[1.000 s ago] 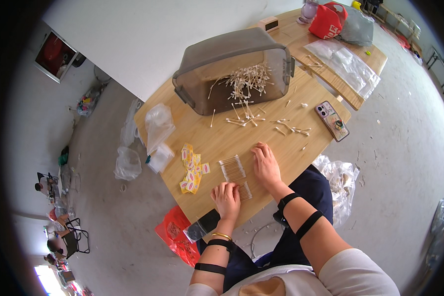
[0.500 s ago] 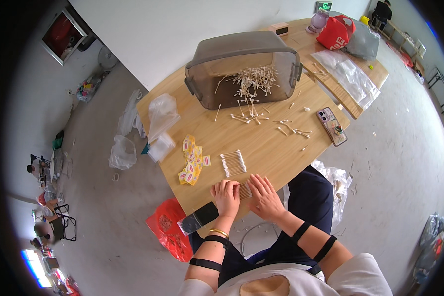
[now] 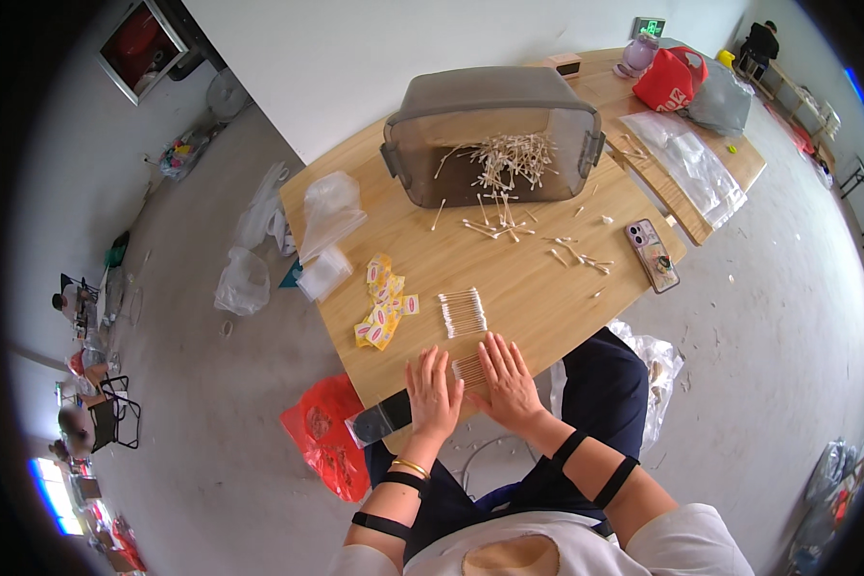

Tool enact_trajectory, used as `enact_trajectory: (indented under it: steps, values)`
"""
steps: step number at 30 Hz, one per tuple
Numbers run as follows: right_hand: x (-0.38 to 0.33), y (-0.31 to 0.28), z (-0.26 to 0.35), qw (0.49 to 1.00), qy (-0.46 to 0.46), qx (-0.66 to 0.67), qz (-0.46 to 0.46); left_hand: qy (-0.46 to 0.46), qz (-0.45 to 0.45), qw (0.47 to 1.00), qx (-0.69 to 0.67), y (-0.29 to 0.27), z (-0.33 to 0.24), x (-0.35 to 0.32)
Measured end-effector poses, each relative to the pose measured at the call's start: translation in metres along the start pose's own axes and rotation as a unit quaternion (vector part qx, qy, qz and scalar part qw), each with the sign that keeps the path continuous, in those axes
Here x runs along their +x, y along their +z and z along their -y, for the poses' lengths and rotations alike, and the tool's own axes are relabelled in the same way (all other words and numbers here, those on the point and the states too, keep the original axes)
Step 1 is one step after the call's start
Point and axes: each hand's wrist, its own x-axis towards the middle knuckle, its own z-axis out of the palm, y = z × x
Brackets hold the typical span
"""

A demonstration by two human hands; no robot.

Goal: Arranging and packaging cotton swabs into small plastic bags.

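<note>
At the table's near edge a row of cotton swabs lies between my two hands, its ends partly hidden by them. My left hand rests along the left side of that row with its fingers stretched out. Flat on the right side lies my right hand, fingers extended. Just beyond, a second neat row of cotton swabs lies side by side. Small yellow-and-white packets are heaped to its left. A grey translucent bin lies on its side farther back, with a pile of loose cotton swabs spilling out.
Stray swabs and a phone lie on the right of the wooden table. Clear plastic bags sit at the left edge. A black flat packet juts over the near left corner, above a red bag.
My left fingers, bent over the near row before, have straightened and lie flat beside it. My right hand stays at the other side. The view has shifted slightly.
</note>
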Motion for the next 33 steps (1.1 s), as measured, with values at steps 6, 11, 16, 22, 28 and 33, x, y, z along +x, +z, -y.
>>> enact_trajectory:
  steps: [6,11,16,22,28,33]
  values:
    - [0.000,0.006,0.001,0.999,-0.011,0.001,0.031,-0.013,0.100,0.992,0.076,0.012,-0.010,-0.015]
    - [-0.002,0.012,0.000,0.999,-0.026,-0.018,0.020,-0.018,0.096,0.993,0.065,0.013,-0.015,-0.013]
    - [-0.001,0.014,0.001,0.999,-0.037,-0.010,0.011,-0.023,0.083,0.994,0.074,0.014,-0.014,-0.014]
    - [0.000,0.014,0.003,0.997,-0.029,-0.069,0.037,0.022,0.106,0.994,0.003,0.015,-0.020,-0.010]
    - [-0.001,0.007,0.003,0.997,-0.021,-0.061,0.050,-0.136,-0.144,0.980,0.013,-0.013,0.033,0.020]
    - [0.001,0.007,0.008,0.996,-0.028,-0.070,0.049,-0.389,-0.168,0.902,0.079,-0.038,0.084,0.051]
